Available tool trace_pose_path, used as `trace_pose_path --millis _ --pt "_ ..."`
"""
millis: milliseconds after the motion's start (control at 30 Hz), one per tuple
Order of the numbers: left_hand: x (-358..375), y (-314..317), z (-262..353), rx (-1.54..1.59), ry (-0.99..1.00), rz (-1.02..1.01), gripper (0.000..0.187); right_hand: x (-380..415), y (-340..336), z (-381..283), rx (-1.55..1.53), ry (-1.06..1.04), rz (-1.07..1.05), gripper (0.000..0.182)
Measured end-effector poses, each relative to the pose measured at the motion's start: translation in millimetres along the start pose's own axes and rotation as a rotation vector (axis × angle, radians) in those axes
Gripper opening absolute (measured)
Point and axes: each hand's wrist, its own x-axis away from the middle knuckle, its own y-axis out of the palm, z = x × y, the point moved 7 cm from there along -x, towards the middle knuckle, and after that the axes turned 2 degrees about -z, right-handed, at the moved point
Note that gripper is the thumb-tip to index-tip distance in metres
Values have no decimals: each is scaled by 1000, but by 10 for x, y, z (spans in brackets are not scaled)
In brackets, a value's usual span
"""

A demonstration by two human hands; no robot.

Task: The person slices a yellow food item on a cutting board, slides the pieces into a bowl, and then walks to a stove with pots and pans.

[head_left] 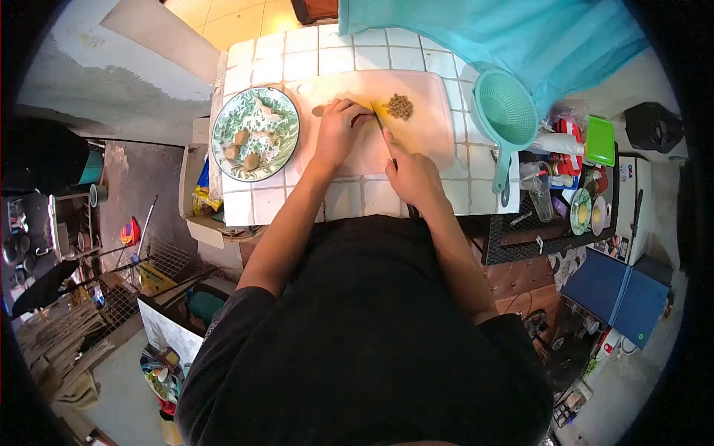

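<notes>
We are standing at a white tiled table [349,199] with a pale pink cutting board [431,130] laid across it. Our left hand [338,134] is curled palm down on the board, its fingertips bunched over a small brown piece [319,111] of food that peeks out beside the knuckles; the hand is closed down on it, pinning it in place, though most of the piece is hidden under the fingers. Our right hand [413,177] is wrapped shut around the handle of a knife [381,125], whose blade runs forward and slightly left, its edge meeting the board just beside the left fingertips. Both forearms reach forward from our body and draw together at the board, wrists low.

We judge the brown piece to be small, light and fairly soft, likely a little slippery once cut, so it wants holding from above with tucked fingertips, close to the blade but clear of it. The knife is stiff and is best held firmly at the handle, as it is.

Beyond the blade sits a little heap of chopped bits [400,106] on the board. To the left, touching the table, a patterned green plate [227,119] holds several more whole brown pieces. To the right a teal strainer [507,111] rests at the board's edge, and a teal cloth [520,37] lies beyond it
</notes>
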Motion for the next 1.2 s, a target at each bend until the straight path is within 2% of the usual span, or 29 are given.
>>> trace_pose_path --millis 100,367,467,700,767,900,967,1000,1067,1200 --pt "-24 -19 28 34 2 -7 13 -44 -18 50 -21 -11 -29 70" --pt "-1 -52 38 24 25 -33 12 59 -82 32 -78 -23 94 69" --pt "-9 -56 50 21 10 -45 12 54 -109 -23 -38 3 21 69" --pt "-20 -37 7 -5 32 -78 16 71 -77 -99 -90 -58 56 70" --pt "-19 -42 15 11 41 -53 14 59 -83 -114 -42 -20 -12 67" --pt "-22 -41 17 -6 31 -79 16 73 -140 -159 -56 -19 13 68" --pt "-20 -36 5 -2 43 -63 16 65 -111 -174 -22 62 -142 68" --pt "-13 -41 3 -1 55 -45 16 56 4 -130 -23 64 -143 68" --pt "2 -56 18 -71 39 -46 15 48 144 -134 -97 -114 114 68" --pt "14 -67 48 -195 72 -26 14 -35 50 -149 -63 -57 41 68"
